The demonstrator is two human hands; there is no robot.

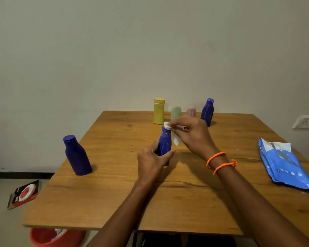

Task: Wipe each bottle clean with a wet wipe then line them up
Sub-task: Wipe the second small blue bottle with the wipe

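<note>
No legible text anywhere

Two bare forearms enter from the near edge of the table, both uncovered along the whole visible length; no sleeve shows on either. The left hand carries no ring, watch or band. The right hand is likewise free of rings. The right wrist bears two loops of orange braided cord, thin and knotted in texture, one loop set just behind the other, the rear loop showing a small knot at its outer side.
</note>
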